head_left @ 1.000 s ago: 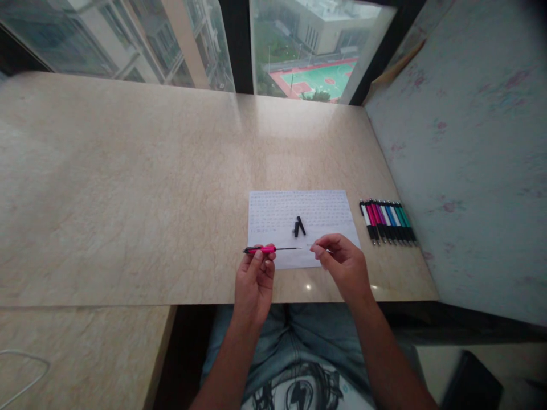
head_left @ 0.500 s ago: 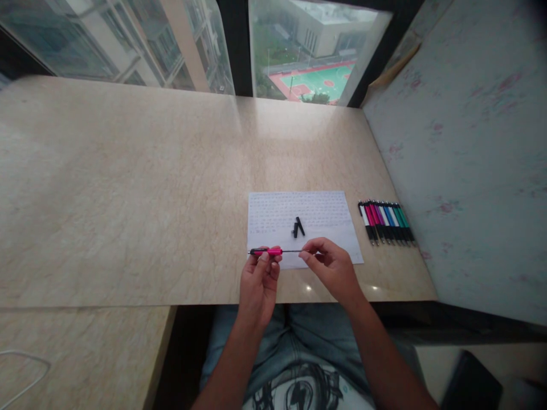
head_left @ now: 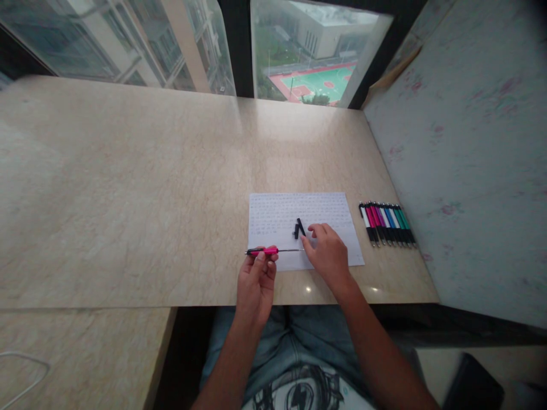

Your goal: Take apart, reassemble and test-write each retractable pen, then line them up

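Note:
My left hand (head_left: pixel 257 277) pinches a pink pen barrel (head_left: pixel 264 250) with a thin dark refill sticking out to the right. It is held level just above the near left corner of a white sheet of paper (head_left: pixel 277 216) covered in faint writing. My right hand (head_left: pixel 327 253) hovers over the paper with fingers loosely apart, its fingertips close to two small black pen parts (head_left: pixel 298 228) lying on the sheet. The right hand holds nothing that I can see.
A row of several pens (head_left: pixel 388 222) with white, pink, blue and green barrels lies to the right of the paper, near a pale wall (head_left: pixel 470 142). The beige stone table (head_left: pixel 128 188) runs to a window at the back. A white cable (head_left: pixel 21 370) lies bottom left.
My right hand has left the refill's tip and moved forward and left toward the black parts. The left hand keeps the pink pen almost still.

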Demonstrator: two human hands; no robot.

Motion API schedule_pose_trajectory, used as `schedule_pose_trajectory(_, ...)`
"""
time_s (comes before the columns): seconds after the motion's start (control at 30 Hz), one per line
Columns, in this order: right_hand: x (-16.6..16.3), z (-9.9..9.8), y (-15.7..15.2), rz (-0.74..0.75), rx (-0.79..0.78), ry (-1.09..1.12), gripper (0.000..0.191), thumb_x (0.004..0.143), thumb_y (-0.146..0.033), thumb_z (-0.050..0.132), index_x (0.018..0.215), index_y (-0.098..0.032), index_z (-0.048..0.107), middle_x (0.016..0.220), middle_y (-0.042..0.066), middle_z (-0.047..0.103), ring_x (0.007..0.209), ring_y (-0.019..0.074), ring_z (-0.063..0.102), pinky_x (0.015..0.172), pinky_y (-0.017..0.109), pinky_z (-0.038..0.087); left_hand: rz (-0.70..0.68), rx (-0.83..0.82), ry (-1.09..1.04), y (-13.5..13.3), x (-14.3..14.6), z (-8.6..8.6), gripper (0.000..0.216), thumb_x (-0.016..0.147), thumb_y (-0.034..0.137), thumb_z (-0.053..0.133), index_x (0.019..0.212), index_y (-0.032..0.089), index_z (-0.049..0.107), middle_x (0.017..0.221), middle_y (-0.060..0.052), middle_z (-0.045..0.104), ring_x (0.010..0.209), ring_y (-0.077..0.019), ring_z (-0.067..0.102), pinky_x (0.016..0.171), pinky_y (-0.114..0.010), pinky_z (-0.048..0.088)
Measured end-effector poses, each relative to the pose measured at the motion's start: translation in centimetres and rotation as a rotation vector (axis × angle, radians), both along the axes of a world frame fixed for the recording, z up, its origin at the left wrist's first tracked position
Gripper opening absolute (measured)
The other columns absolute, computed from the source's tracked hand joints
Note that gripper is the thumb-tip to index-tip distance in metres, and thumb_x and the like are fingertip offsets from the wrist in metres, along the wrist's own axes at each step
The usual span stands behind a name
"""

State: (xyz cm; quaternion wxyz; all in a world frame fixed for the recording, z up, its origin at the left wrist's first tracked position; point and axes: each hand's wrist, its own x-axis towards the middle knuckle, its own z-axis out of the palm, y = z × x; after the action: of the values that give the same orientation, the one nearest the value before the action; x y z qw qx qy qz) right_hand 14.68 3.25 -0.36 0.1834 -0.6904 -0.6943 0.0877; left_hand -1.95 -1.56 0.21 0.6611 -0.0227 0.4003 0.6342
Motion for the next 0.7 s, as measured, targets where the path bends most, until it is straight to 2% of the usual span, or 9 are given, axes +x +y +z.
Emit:
schedule_pose_trajectory(0.1, -0.5, -0.2, 0.4, -0.040, 0.015, -0.023, 0.011, 0.088, -0.026, 0.057, 0.089, -0.019, 0.065, 0.090, 0.009, 0.066, 0.081, 0.0228, 0.061, 0.062, 0.031, 0.042, 0.001, 0.001, 0.007, 0.0, -0.1, -0.1, 0.016, 0.075, 0.014, 0.077, 0.089, 0.013, 0.070, 0.089, -0.007, 0.074, 0.073, -0.0088, 0.069, 0.063, -0.012, 0.055)
schedule_pose_trajectory(0.17, -0.1, 0.1, 0.4, -0.074, 0.056, 0.064, 0.012, 0.088, -0.025, 0.056, 0.085, -0.019, 0.066, 0.087, 0.009, 0.067, 0.077, 0.0210, 0.061, 0.064, 0.031, 0.043, 0.005, 0.002, 0.017, 0.0, -0.3, -0.1, 0.016, 0.075, 0.015, 0.078, 0.088, 0.013, 0.070, 0.088, -0.006, 0.074, 0.073, -0.0087, 0.069, 0.063, -0.012, 0.055)
schedule_pose_trajectory(0.23, 1.0, 0.6, 0.1, -0.112, 0.070, 0.256, 0.013, 0.088, -0.028, 0.057, 0.084, -0.019, 0.066, 0.083, 0.007, 0.069, 0.070, 0.0188, 0.061, 0.064, 0.032, 0.046, 0.008, 0.005, 0.029, 0.0, -0.4, -0.2, 0.016, 0.075, 0.016, 0.078, 0.088, 0.013, 0.070, 0.088, -0.006, 0.074, 0.073, -0.0086, 0.069, 0.063, -0.012, 0.054)
schedule_pose_trajectory(0.3, 2.2, 1.4, -0.5, -0.125, 0.014, 0.506, 0.016, 0.086, -0.034, 0.062, 0.085, -0.019, 0.067, 0.079, 0.005, 0.069, 0.065, 0.0177, 0.062, 0.060, 0.030, 0.049, 0.010, 0.014, 0.038, 0.1, -0.5, -0.3, 0.017, 0.074, 0.017, 0.079, 0.088, 0.013, 0.070, 0.089, -0.007, 0.074, 0.073, -0.0087, 0.069, 0.063, -0.012, 0.054)
schedule_pose_trajectory(0.4, 3.6, 2.6, -1.9, -0.053, -0.081, 0.732, 0.019, 0.084, -0.036, 0.067, 0.091, -0.019, 0.069, 0.082, 0.006, 0.071, 0.071, 0.0187, 0.066, 0.061, 0.030, 0.053, 0.007, 0.027, 0.049, 0.1, -0.5, -0.4, 0.019, 0.073, 0.017, 0.080, 0.089, 0.013, 0.070, 0.091, -0.007, 0.074, 0.075, -0.0091, 0.069, 0.064, -0.012, 0.054)
schedule_pose_trajectory(0.5, 4.1, 3.5, -3.2, 0.037, -0.079, 0.744, 0.013, 0.085, -0.031, 0.066, 0.091, -0.022, 0.071, 0.087, 0.006, 0.071, 0.079, 0.0192, 0.067, 0.067, 0.031, 0.055, 0.006, 0.029, 0.063, 0.0, -0.4, -0.4, 0.019, 0.073, 0.017, 0.079, 0.089, 0.014, 0.069, 0.091, -0.007, 0.075, 0.076, -0.0091, 0.069, 0.065, -0.013, 0.054)
schedule_pose_trajectory(0.7, 3.8, 4.3, -4.0, 0.106, -0.032, 0.742, 0.007, 0.086, -0.024, 0.064, 0.087, -0.023, 0.070, 0.086, 0.004, 0.070, 0.079, 0.0180, 0.065, 0.066, 0.029, 0.054, 0.014, 0.024, 0.091, 0.0, -0.4, -0.3, 0.019, 0.072, 0.019, 0.080, 0.087, 0.015, 0.070, 0.090, -0.006, 0.075, 0.073, -0.0087, 0.069, 0.063, -0.013, 0.054)
